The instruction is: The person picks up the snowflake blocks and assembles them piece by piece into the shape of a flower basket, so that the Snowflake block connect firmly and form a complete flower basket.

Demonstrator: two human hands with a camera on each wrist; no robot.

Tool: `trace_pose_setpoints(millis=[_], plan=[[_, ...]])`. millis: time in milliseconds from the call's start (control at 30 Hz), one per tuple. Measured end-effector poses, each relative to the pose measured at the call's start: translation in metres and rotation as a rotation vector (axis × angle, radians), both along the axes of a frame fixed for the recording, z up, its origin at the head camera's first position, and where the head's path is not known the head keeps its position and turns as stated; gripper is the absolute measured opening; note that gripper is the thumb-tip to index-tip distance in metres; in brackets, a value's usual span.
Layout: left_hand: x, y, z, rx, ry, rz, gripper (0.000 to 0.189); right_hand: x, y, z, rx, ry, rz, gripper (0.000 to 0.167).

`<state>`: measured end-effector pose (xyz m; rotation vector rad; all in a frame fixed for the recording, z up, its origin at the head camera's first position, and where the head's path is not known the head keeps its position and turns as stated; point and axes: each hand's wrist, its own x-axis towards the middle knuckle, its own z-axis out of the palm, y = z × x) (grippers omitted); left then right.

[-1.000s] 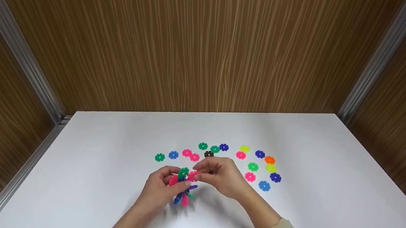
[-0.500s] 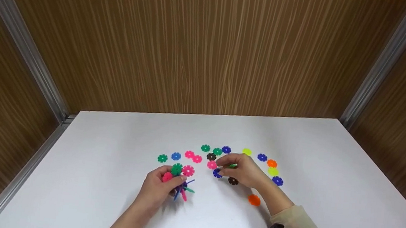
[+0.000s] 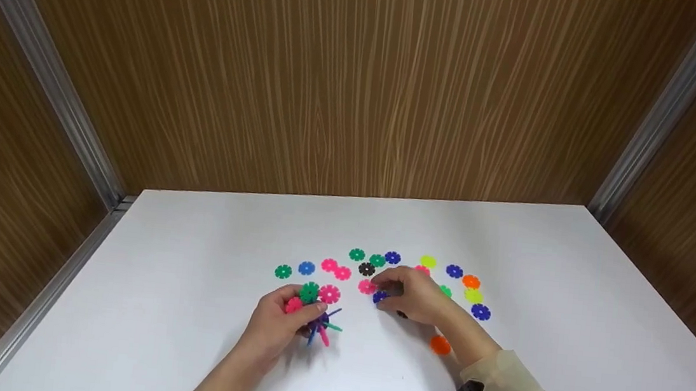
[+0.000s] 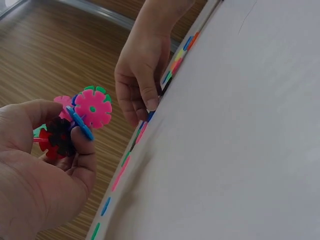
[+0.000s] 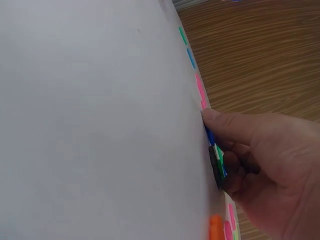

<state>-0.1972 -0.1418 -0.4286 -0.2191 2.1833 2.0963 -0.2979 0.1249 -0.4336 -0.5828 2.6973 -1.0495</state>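
My left hand [image 3: 277, 321] grips a cluster of interlocked plastic snowflake discs [image 3: 329, 294] above the table. Pink, green, blue and purple discs stick out of it at different angles; the left wrist view also shows a black disc [image 4: 61, 137] and a red one near the fingers. To the right, my right hand [image 3: 418, 297] is down at the tabletop, its thumb and fingers curled at a dark blue snowflake disc [image 3: 380, 297]. Part of that disc is covered by the thumb. A black disc [image 5: 216, 165] lies beside it, mostly hidden under the hand in the head view.
Loose discs lie in an arc on the white table [image 3: 189, 257], from a green one [image 3: 283, 271] at left to a dark blue one [image 3: 481, 312] at right. An orange disc [image 3: 440, 345] lies near the right forearm. Wood-patterned panels [image 3: 359, 81] surround the table.
My right hand has left the cluster, where it was at a pink disc, and moved right and down to the dark blue disc. The left hand keeps holding the cluster.
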Motion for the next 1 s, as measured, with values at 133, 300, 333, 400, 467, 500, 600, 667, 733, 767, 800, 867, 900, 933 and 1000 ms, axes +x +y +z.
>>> trace_pose_setpoints(millis=[133,300,333,400,467,500,600,667,733,767,800,867,900,933,1000], plan=[[0.0,0.0,-0.001,0.01,0.008,-0.01,0.047,0.001,0.002,0.0,0.0,0.01,-0.004,0.035],[0.0,0.002,-0.001,0.018,0.001,-0.02,0.046,0.004,0.003,0.0,-0.013,0.017,0.019,0.022],[0.001,0.002,-0.001,0.016,-0.003,-0.026,0.046,0.006,0.003,0.002,-0.029,0.018,0.026,0.019],[0.001,0.003,-0.001,0.011,-0.009,-0.041,0.046,0.011,0.001,0.006,-0.092,0.015,0.053,0.013],[0.001,0.003,0.0,0.004,-0.015,-0.057,0.046,0.018,-0.003,0.013,-0.198,-0.004,0.091,0.011],[0.001,0.003,0.0,0.001,-0.019,-0.064,0.046,0.023,-0.006,0.017,-0.253,-0.019,0.106,0.012],[0.002,0.003,0.001,0.005,-0.023,-0.083,0.045,0.035,-0.018,0.025,-0.396,-0.054,0.159,0.015],[0.003,0.003,0.001,0.018,-0.023,-0.096,0.045,0.042,-0.025,0.028,-0.443,-0.061,0.186,0.015],[0.005,0.003,0.0,0.035,-0.021,-0.108,0.048,0.046,-0.03,0.029,-0.458,-0.053,0.203,0.015],[0.006,0.004,0.0,0.043,-0.016,-0.115,0.05,0.048,-0.032,0.029,-0.459,-0.048,0.206,0.016],[0.006,0.004,-0.001,0.04,-0.016,-0.117,0.053,0.05,-0.034,0.029,-0.456,-0.046,0.204,0.016],[0.008,0.004,-0.001,0.031,-0.013,-0.118,0.057,0.052,-0.036,0.028,-0.459,-0.044,0.196,0.017],[0.008,0.005,-0.001,0.023,-0.01,-0.117,0.058,0.053,-0.036,0.028,-0.464,-0.035,0.192,0.017],[0.009,0.005,-0.002,0.017,-0.009,-0.115,0.058,0.054,-0.036,0.028,-0.465,-0.027,0.185,0.017],[0.009,0.005,-0.001,0.005,-0.005,-0.11,0.058,0.055,-0.036,0.028,-0.464,-0.005,0.18,0.017]])
